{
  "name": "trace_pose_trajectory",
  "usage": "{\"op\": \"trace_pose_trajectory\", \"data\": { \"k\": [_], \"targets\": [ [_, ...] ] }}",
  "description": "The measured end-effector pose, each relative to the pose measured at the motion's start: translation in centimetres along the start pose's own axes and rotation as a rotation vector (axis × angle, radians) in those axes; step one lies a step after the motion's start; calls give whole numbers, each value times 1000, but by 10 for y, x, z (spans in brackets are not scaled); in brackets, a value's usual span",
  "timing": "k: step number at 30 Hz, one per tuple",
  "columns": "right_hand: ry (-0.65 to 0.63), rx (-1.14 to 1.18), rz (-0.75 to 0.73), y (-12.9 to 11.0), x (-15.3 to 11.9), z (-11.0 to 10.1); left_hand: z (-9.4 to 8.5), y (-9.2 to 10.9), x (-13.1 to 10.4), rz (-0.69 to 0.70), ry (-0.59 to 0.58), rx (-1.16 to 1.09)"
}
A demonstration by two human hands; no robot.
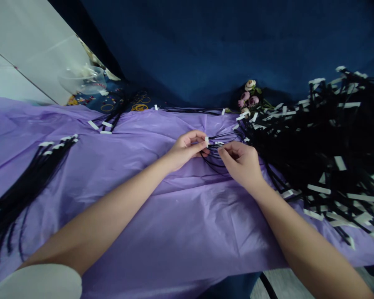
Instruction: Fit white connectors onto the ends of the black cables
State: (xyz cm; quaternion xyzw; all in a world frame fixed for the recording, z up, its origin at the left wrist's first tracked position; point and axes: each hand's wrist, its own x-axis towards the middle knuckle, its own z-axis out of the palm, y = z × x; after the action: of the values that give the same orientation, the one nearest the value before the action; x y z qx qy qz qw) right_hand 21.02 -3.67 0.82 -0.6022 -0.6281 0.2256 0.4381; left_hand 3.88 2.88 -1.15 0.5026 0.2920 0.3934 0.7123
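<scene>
Near the middle of the table, my left hand [190,147] pinches the white connector end [207,142] of a black wire harness [216,160]. Its thin black wires fan out to the right, toward my other hand. My right hand [241,162] is closed over these wires, thumb against fingertips; what exactly lies in the pinch is hidden. A white tag or connector [218,143] shows among the wires between both hands. Just right of my right hand begins a large heap of black wires [286,145] with many white ends.
Purple sheeting [174,232] covers the table. A neat bundle of black wires [28,178] lies at left, with a smaller bunch [112,120] behind. At the back are yellow rubber bands [139,107], a clear bowl [81,81], artificial flowers [249,97] and a dark blue curtain [190,45].
</scene>
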Motion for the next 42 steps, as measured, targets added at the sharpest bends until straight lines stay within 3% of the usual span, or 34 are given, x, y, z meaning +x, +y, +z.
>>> {"op": "trace_pose_trajectory", "data": {
  "k": [8, 37, 42],
  "targets": [
    [23, -131, -151, 0, -2, 2, 0, -1, 0, -2, -6, 6],
    [12, -124, -277, 0, 3, 7, -3, 0, -2, -58, -68, -51],
    [1, -106, -315, 3, 5, 9, -2, 2, -4, -69, -35, -78]
  ]
}}
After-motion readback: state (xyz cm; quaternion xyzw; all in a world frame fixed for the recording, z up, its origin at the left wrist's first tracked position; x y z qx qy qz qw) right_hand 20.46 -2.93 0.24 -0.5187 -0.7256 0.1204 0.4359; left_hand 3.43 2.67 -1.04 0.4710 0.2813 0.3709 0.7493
